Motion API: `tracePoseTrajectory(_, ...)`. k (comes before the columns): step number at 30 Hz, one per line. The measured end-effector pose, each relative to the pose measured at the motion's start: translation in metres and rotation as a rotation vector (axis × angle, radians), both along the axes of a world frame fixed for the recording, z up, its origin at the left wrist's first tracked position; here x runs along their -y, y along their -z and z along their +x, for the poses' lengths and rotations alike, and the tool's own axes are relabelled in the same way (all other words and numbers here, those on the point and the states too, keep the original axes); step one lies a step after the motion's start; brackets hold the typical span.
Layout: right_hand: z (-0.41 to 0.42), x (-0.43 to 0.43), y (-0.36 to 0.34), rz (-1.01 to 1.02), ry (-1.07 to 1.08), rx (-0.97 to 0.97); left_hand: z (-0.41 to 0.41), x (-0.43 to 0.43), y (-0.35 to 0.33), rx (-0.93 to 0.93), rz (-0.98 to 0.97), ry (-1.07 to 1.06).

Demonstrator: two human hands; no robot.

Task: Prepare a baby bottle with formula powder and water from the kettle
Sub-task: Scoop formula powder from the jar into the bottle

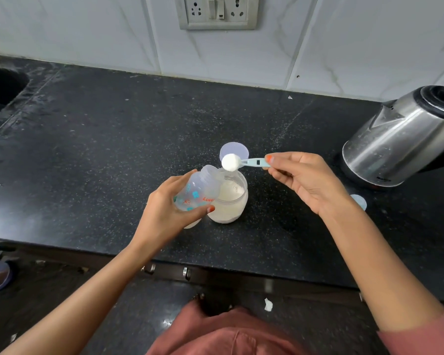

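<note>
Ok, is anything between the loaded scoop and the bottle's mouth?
Nothing visible does. The left hand tilts the uncapped bottle toward the scoop, which the right hand pinches just past its mouth, by the far rim of the open powder jar.

A black speckled worktop (113,149) runs along a white marble-tiled wall (87,34) with a socket plate (217,12). A dark sink (0,90) is sunk in at the left, and metal handles (186,273) show below the front edge.
</note>
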State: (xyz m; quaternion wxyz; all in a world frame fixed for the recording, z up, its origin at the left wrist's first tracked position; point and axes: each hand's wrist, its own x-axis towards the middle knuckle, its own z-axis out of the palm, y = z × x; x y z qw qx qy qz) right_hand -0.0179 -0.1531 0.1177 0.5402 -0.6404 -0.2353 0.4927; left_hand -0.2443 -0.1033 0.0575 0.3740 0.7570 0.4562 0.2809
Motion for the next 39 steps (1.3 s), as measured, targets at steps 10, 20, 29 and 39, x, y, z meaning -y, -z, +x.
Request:
tracePoseTrajectory(10,-0.019,0.002,-0.009,0.106,-0.02,0.242,0.006,-0.003,-0.006,0.082,-0.063,-0.033)
tracePoseTrajectory(20,-0.032,0.004,-0.003,0.342,-0.016,0.707,0.012,-0.004,-0.012,0.15,-0.121,-0.02)
tracePoseTrajectory(29,-0.032,0.009,0.008,0.633,-0.068,1.079,0.016,-0.007,-0.014,0.128,-0.105,-0.004)
tracePoseTrajectory(39,-0.029,0.017,0.013,0.795,-0.185,1.339,0.017,-0.006,-0.011,0.141,-0.121,0.022)
